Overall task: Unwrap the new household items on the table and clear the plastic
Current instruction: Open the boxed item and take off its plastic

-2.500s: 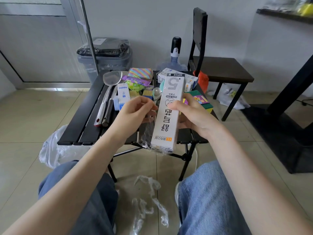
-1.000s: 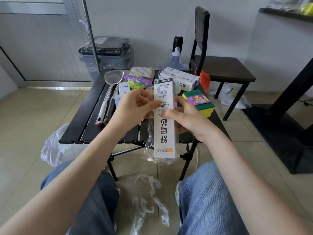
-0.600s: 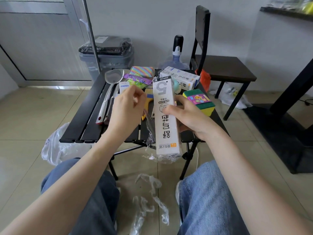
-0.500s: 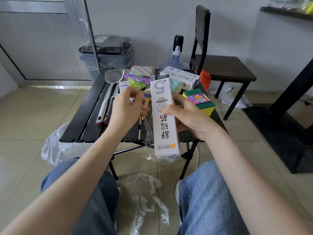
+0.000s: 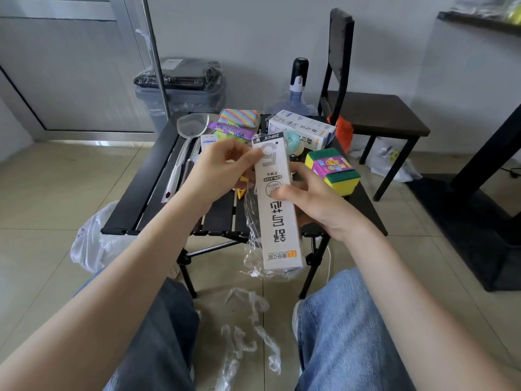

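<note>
Right-hand grip (image 5: 315, 197) round white box (image 5: 277, 198)

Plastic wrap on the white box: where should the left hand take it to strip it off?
Pinch the loose wrap along the box's left edge, coming from the left. It has already peeled clear there and bunches below the white box, which the right hand grips mid-length, so pulling down toward the near end should probably slide it off.

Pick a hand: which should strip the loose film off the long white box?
Left. The left hand is at the box's top edge beside the loose plastic film; the right hand grips the box mid-length, steadying it.
</note>
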Available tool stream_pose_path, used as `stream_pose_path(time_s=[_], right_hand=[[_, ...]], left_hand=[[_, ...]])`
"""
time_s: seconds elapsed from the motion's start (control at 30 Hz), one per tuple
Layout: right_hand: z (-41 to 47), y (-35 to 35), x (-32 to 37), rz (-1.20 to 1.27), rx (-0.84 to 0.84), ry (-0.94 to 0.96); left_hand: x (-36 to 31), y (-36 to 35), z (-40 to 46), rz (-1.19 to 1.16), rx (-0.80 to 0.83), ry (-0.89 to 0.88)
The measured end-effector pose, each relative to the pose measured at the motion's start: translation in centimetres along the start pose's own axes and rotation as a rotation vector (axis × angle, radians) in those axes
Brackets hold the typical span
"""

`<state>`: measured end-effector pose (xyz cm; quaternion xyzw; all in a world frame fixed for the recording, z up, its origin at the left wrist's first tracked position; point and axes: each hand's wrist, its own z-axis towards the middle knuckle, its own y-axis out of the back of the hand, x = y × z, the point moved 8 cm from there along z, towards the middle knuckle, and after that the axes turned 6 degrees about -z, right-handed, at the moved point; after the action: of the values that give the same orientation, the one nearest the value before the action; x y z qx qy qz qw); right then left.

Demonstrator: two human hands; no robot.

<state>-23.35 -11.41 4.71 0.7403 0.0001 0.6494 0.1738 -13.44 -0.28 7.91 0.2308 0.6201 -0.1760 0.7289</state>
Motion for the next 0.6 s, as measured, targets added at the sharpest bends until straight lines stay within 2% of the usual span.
stream_pose_path(time_s=[0.1, 0.47, 0.6], right_hand=[[0.0, 0.1, 0.1, -0.002, 0.014, -0.003], [-0.5, -1.1, 1.2, 0.044, 0.139, -0.023], [-1.0, -0.6, 1.3, 0.161, 0.193, -0.024]], left_hand=[[-0.2, 0.5, 0.1, 0.011, -0.032, -0.037], [-1.7, 0.9, -1.0, 0.214, -0.389, -0.247], [-1.8, 0.9, -0.7, 0.147, -0.393, -0.221]])
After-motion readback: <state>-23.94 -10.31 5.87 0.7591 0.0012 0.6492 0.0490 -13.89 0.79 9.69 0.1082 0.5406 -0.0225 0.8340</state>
